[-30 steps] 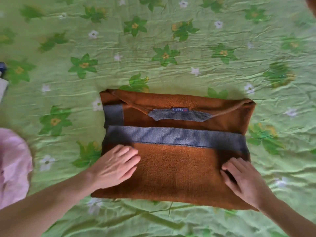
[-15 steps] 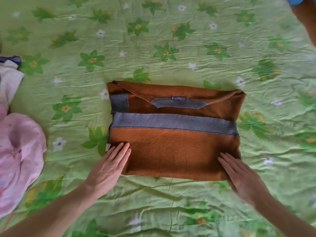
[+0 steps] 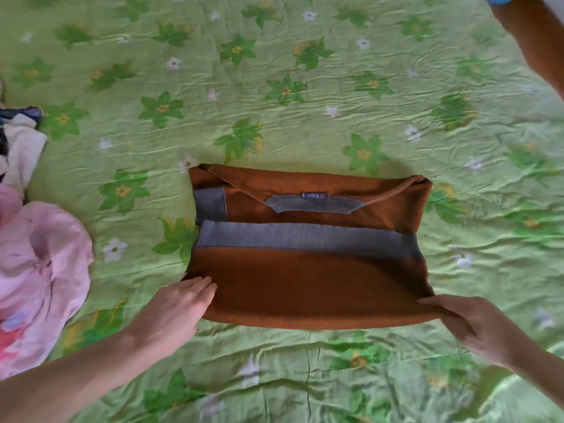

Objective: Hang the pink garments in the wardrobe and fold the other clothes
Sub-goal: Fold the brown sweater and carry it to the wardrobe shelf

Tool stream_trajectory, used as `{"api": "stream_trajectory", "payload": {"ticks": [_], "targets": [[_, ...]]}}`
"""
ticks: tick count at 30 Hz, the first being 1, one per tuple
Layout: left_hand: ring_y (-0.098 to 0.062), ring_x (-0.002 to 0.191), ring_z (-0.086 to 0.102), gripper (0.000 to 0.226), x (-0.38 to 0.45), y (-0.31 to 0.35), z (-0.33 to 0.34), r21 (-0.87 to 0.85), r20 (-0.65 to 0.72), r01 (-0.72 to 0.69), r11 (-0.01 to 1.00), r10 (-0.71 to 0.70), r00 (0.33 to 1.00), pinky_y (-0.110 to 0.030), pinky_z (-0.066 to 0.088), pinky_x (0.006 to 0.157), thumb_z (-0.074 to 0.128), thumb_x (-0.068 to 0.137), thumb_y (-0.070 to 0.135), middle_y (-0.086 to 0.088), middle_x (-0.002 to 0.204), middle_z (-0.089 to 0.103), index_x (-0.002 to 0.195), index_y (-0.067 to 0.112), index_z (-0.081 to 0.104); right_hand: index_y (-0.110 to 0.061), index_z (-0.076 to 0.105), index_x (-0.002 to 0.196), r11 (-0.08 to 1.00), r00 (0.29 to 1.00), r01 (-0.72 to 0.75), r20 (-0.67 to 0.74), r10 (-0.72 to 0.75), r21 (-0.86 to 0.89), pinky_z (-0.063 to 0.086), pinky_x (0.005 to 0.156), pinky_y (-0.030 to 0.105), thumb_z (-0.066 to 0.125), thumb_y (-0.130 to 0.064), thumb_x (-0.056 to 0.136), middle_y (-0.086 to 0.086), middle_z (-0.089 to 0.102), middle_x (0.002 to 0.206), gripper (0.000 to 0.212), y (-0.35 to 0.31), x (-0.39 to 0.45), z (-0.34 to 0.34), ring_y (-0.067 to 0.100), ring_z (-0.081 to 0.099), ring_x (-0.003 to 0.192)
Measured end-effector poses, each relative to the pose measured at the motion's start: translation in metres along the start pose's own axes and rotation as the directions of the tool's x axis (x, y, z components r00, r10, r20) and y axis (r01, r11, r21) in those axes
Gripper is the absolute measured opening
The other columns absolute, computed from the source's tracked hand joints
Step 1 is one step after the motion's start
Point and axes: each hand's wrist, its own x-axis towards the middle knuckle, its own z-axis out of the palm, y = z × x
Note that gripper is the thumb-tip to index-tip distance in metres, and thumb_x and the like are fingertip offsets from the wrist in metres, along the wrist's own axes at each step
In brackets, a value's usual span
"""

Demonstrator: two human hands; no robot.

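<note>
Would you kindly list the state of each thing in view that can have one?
brown sweater: folded, lying flat on the bedsheet, grey hem band on top.
left hand: fingers at the sweater's near left corner, tips tucked under the edge.
right hand: pinching the sweater's near right corner.
pink garment: crumpled, unfolded, at the left edge.
cream cloth: bunched, unfolded, behind the pink garment.
bedsheet: spread out, wrinkled.
</note>
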Motion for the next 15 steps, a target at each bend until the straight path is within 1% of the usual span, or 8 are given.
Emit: {"api": "stream_trajectory", "payload": {"ticks": [3, 4, 6, 9, 10, 11, 13, 15], "targets": [[0.012, 0.049, 0.056, 0.049, 0.008, -0.008, -0.017, -0.323, -0.012, 0.21, 0.923, -0.226, 0.974, -0.004, 0.043, 0.044, 0.083, 0.062, -0.013, 0.012, 0.082, 0.072, 0.102, 0.015, 0.08, -0.05, 0.072, 0.097, 0.966, 0.982, -0.178, -0.024, 0.186, 0.187, 0.033, 0.041, 0.016, 0.068, 0.014, 0.083, -0.015, 0.063, 0.057, 0.065, 0.005, 0.015, -0.01, 0.002, 0.045, 0.038], [0.014, 0.047, 0.053, 0.043, 0.013, -0.013, -0.022, -0.418, -0.029, 0.269, 0.868, -0.308, 0.951, -0.002, 0.038, 0.044, 0.077, 0.073, -0.014, 0.015, 0.08, 0.068, 0.104, 0.015, 0.079, -0.044, 0.074, 0.092, 0.95, 0.971, -0.21, -0.064, 0.23, 0.231, 0.034, 0.04, 0.017, 0.069, 0.013, 0.084, -0.013, 0.064, 0.058, 0.058, 0.002, 0.023, -0.014, 0.004, 0.047, 0.039], [0.008, 0.063, 0.06, 0.036, 0.025, -0.024, -0.031, -0.574, -0.075, 0.33, 0.749, -0.45, 0.89, -0.003, 0.043, 0.053, 0.068, 0.089, -0.01, 0.013, 0.088, 0.065, 0.109, 0.02, 0.072, -0.036, 0.074, 0.079, 0.905, 0.929, -0.265, -0.165, 0.332, 0.332, 0.039, 0.046, 0.011, 0.07, 0.008, 0.088, -0.015, 0.069, 0.065, 0.045, -0.003, 0.041, -0.021, 0.007, 0.059, 0.052], [0.003, 0.084, 0.065, 0.024, 0.045, -0.035, -0.039, -0.792, -0.049, 0.37, 0.485, -0.655, 0.754, -0.007, 0.051, 0.066, 0.061, 0.102, 0.002, 0.006, 0.099, 0.066, 0.117, 0.02, 0.059, -0.031, 0.077, 0.093, 0.749, 0.827, -0.315, -0.218, 0.518, 0.583, 0.049, 0.065, 0.006, 0.073, -0.013, 0.094, -0.011, 0.073, 0.081, 0.018, -0.003, 0.063, -0.031, 0.02, 0.07, 0.086], [0.004, 0.084, 0.064, 0.019, 0.053, -0.037, -0.04, -0.837, -0.037, 0.365, 0.408, -0.708, 0.705, -0.006, 0.05, 0.068, 0.06, 0.103, 0.005, 0.005, 0.098, 0.065, 0.118, 0.017, 0.056, -0.034, 0.079, 0.096, 0.668, 0.789, -0.344, -0.182, 0.587, 0.66, 0.055, 0.073, 0.012, 0.075, -0.029, 0.092, -0.007, 0.076, 0.088, 0.008, -0.002, 0.07, -0.033, 0.024, 0.071, 0.094], [0.002, 0.081, 0.063, 0.015, 0.063, -0.037, -0.04, -0.863, -0.036, 0.359, 0.355, -0.753, 0.657, -0.008, 0.05, 0.07, 0.059, 0.104, 0.007, 0.003, 0.096, 0.064, 0.117, 0.014, 0.055, -0.038, 0.079, 0.101, 0.615, 0.769, -0.359, -0.152, 0.621, 0.702, 0.057, 0.084, 0.024, 0.074, -0.046, 0.087, -0.006, 0.078, 0.097, 0.016, 0.001, 0.077, -0.033, 0.025, 0.071, 0.102], [-0.009, 0.08, 0.058, 0.009, 0.084, -0.038, -0.039, -0.889, -0.054, 0.34, 0.307, -0.807, 0.588, -0.016, 0.049, 0.071, 0.054, 0.107, 0.012, 0.0, 0.092, 0.06, 0.116, 0.012, 0.052, -0.035, 0.073, 0.118, 0.596, 0.752, -0.374, -0.143, 0.643, 0.711, 0.057, 0.093, 0.041, 0.066, -0.059, 0.087, -0.004, 0.075, 0.113, 0.039, 0.0, 0.095, -0.033, 0.022, 0.068, 0.11], [-0.012, 0.073, 0.055, 0.008, 0.106, -0.04, -0.035, -0.876, -0.098, 0.351, 0.33, -0.835, 0.541, -0.021, 0.046, 0.064, 0.046, 0.112, 0.018, -0.001, 0.087, 0.056, 0.117, 0.012, 0.046, -0.022, 0.066, 0.123, 0.676, 0.75, -0.318, -0.26, 0.609, 0.665, 0.05, 0.088, 0.041, 0.055, -0.043, 0.103, 0.005, 0.069, 0.113, 0.031, -0.011, 0.118, -0.033, 0.026, 0.062, 0.105]]}}
